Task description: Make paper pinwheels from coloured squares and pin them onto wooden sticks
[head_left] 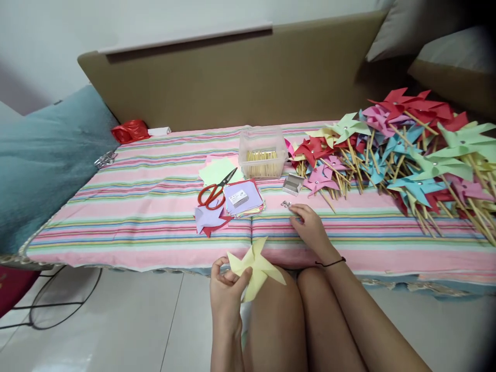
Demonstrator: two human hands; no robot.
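Note:
Between the thumb and fingers of my left hand [228, 289] is a pale yellow paper pinwheel head [258, 269], its blades folded in to the middle. It is held above my lap, with no stick on it. My right hand [312, 232] reaches over the striped cloth, fingertips at a small pile of silvery pins [285, 204]. Its thumb and forefinger look slightly apart, with nothing visible between them. Just behind the pins lies an open small box [293, 184]. Left of them, a little white box [238, 199] rests on a stack of coloured paper squares [253, 195].
Red-handled scissors [211, 198] lie by pale green paper [217, 170] and purple and red folded pinwheel heads [209, 218]. A clear plastic tub [263, 155] holds short sticks. Many finished pinwheels [418, 155] are heaped at right. A red bag [130, 131] lies back left.

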